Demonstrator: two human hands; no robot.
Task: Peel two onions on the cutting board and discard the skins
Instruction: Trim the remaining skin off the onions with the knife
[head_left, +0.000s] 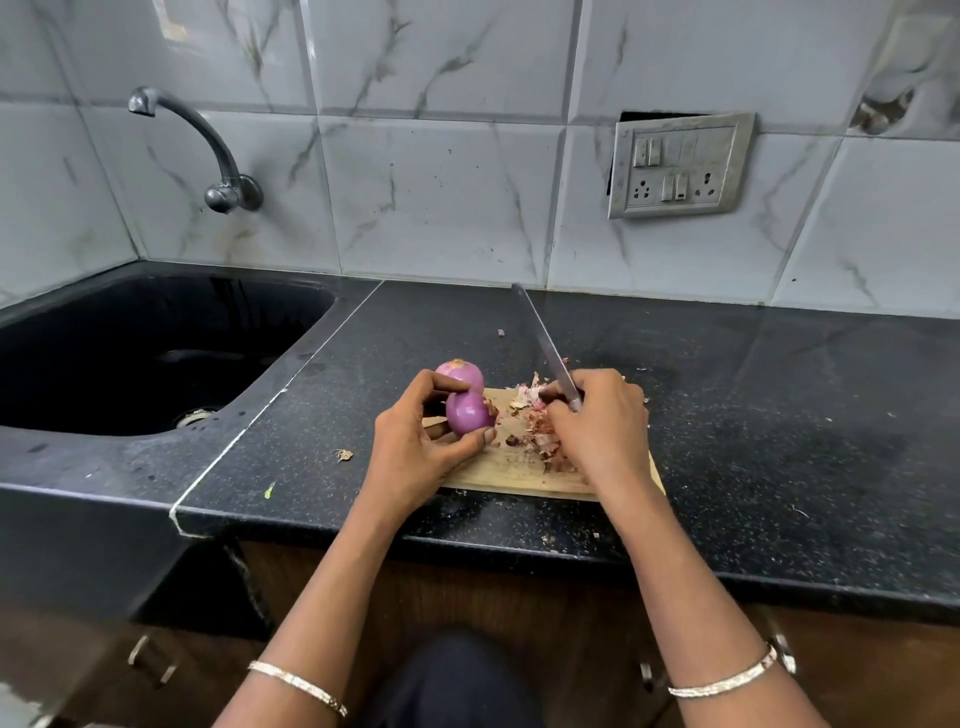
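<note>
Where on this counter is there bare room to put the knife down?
Bare counter right of the cutting board, below the switch plate, and behind the board. The board is crowded: skins, onions, left hand, right hand.

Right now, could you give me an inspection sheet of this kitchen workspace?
Surface: black speckled countertop, wooden cutting board near its front edge.
Job's things: near onion and far onion, both look peeled, side by side; skins heaped on the board.
Clutter: skin scraps scattered on the countertop.
Hands: left hand grips the near onion; right hand grips the knife, reaching into the skins.
Cables: nothing seen.
Surroundings: black sink and tap to the left, switch plate on the tiled wall.
</note>
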